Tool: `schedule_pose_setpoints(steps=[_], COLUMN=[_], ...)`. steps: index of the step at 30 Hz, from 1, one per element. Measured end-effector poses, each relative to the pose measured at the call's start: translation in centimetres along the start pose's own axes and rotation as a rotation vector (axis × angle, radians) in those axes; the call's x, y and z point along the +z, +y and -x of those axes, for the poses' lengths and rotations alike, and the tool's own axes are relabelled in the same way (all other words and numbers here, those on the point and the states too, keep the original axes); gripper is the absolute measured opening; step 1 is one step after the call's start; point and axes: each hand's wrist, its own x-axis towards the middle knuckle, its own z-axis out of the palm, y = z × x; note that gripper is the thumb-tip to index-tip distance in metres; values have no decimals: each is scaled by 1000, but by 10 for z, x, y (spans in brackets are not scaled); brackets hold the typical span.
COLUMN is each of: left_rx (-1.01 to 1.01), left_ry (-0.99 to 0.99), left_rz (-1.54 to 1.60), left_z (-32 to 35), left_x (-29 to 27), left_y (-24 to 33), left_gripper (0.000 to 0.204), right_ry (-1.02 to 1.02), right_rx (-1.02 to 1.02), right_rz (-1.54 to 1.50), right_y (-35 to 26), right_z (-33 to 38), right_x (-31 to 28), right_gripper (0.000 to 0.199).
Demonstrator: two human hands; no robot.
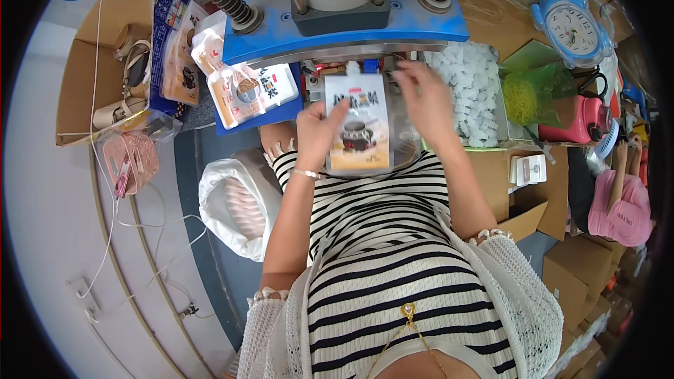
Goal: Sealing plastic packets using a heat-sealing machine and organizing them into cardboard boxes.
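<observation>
I saw the left hand [316,132] with its grip closed on a flat white-and-orange printed pouch [361,125], the right hand [425,102] half-curled nearby, whether holding anything I couldn't tell.

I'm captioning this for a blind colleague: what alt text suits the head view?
A person's left hand holds a printed pouch before a blue machine, the right hand close beside the pouch. More pouches lie at left; small white pieces and a blue alarm clock at right.
</observation>
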Motion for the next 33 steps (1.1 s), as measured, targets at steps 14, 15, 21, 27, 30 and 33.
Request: schedule_pose_setpoints(steps=[14,15,21,27,30,33], left_rx=[715,659,716,550,490,350], left_ry=[698,623,500,546,313,108], left_rz=[-1273,-1325,-1072,-923,-803,-561], left_z=[9,13,16,30,56,58], left_x=[-47,-49,-60,-72,-50,-25], left_y=[-4,-22,-26,22,54,40], left_gripper=[43,45,26,15,16,18], right_ry=[-117,-143,-57,-25,11,-2], right_rx=[35,21,-31,320,456,182], right_rz=[590,595,451,-228,-673,-638], right_y=[40,37,52,46,15,-28], right_z=[6,5,12,17,24,9], right_x=[-19,-20,-25,-31,-24,-15], right_gripper=[29,29,26,20,20,18])
